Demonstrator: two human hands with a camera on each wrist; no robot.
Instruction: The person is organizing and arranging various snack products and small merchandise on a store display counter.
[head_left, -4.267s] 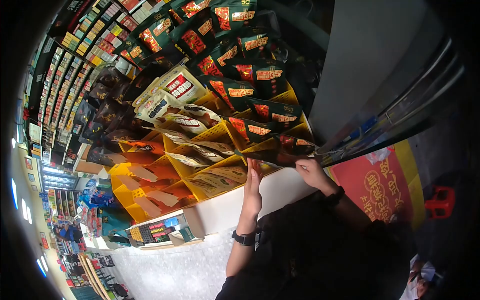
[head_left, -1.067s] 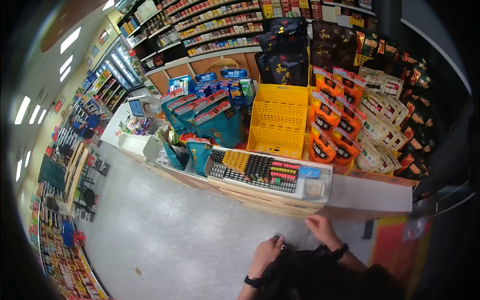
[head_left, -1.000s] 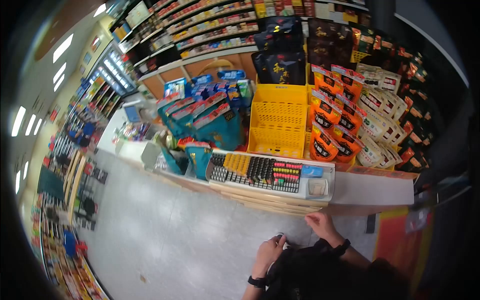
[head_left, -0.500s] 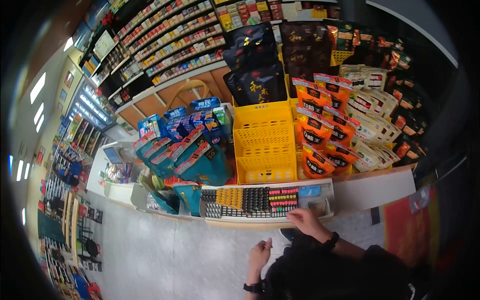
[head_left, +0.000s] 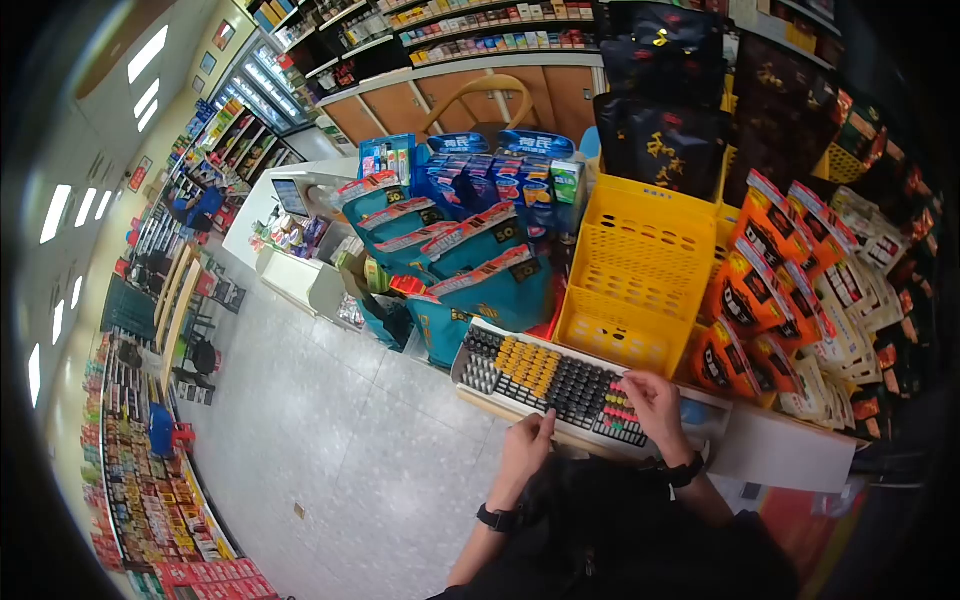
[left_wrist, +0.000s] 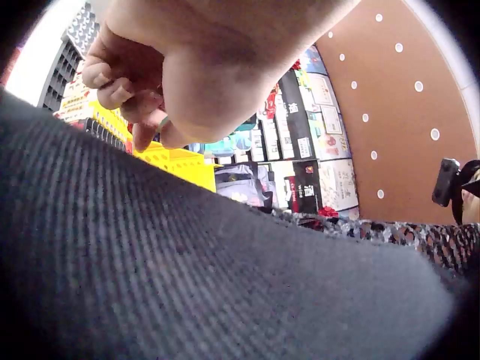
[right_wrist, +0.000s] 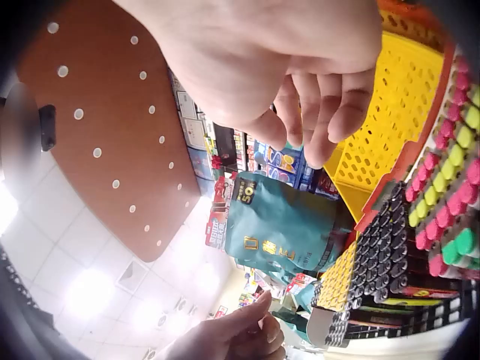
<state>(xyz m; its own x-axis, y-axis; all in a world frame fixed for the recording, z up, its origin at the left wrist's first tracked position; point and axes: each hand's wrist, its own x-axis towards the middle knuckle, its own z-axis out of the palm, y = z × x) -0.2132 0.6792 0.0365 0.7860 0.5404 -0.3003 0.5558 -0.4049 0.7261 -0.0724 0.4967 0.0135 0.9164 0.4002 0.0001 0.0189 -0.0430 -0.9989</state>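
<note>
A white tray [head_left: 462, 368] along the counter's front edge holds rows of small black, yellow, pink and green capped items [head_left: 530, 366]. My right hand [head_left: 655, 408] hovers at the pink and green rows, its fingers bent loosely with nothing seen in them; in the right wrist view the same hand [right_wrist: 300, 82] hangs above the rows. Lower left of it, my left hand [head_left: 525, 455] is at the tray's front edge, thumb raised. Its fingers curl loosely in the left wrist view, where the hand [left_wrist: 172, 75] shows nothing held. Whether it touches the tray, I cannot tell.
Behind the tray stand teal bags [head_left: 490, 290], a yellow bin [head_left: 640, 270] with bare compartments and orange bags [head_left: 750, 295]. Black bags [head_left: 660, 145] rise behind the bin. A white counter section [head_left: 785, 445] lies to the right, grey floor [head_left: 340, 420] to the left.
The head view has shifted from the bags on the right to the counter's front. Both hands have moved off a dark bag, dropped low, then risen to the tray of capped items.
</note>
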